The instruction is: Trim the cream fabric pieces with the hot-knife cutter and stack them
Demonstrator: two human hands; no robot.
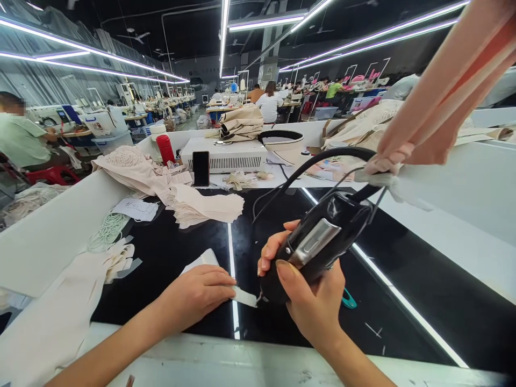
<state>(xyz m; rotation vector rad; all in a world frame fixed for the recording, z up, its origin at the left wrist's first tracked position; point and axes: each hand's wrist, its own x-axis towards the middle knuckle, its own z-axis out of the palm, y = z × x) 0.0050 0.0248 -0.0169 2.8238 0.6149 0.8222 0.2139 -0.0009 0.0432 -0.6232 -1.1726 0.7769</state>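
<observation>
My right hand [310, 290] is wrapped around a black corded handheld tool [322, 231] with a silver lever on its side. The tool tilts down to the left, and its small metal tip is at the end of a pale fabric strip [245, 296]. My left hand [201, 293] rests on that strip, fingers together and curved over it, pinning it against the black glossy tabletop [161, 290]. Part of the strip shows behind the left hand; the left thumb is hidden. A knotted pink cloth [439, 91] hangs from above and is tied at the tool's cord end.
Stacked beige fabric pieces [209, 207] lie at the back left, near a phone [200, 167] and a red bottle [164, 149]. Green elastic cord [108, 231] and more fabric [68, 290] are at left. A teal snipper [349, 299] lies right of my right hand. Other people work beyond.
</observation>
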